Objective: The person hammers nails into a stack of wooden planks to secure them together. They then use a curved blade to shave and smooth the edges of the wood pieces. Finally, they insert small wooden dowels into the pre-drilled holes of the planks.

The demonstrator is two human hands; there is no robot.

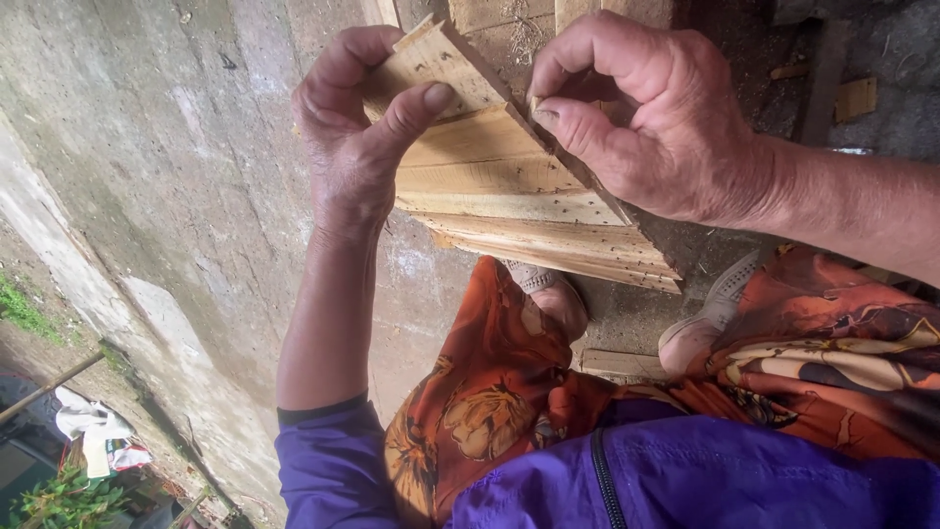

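Between knees: wooden panel (509,181) slanting upper-left to lower-right; left hand (357,127) gripping end, right hand (646,118) pinching edge.

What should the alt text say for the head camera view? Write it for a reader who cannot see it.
Two bare hands hold a stack of pale wooden slats over a concrete floor: the left hand grips the stack's end, and the right hand pinches its upper edge. Below are a purple jacket, orange flowered cloth and light shoes.

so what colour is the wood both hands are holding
Pale tan bare wood dotted with small dark holes, seen in the head view.
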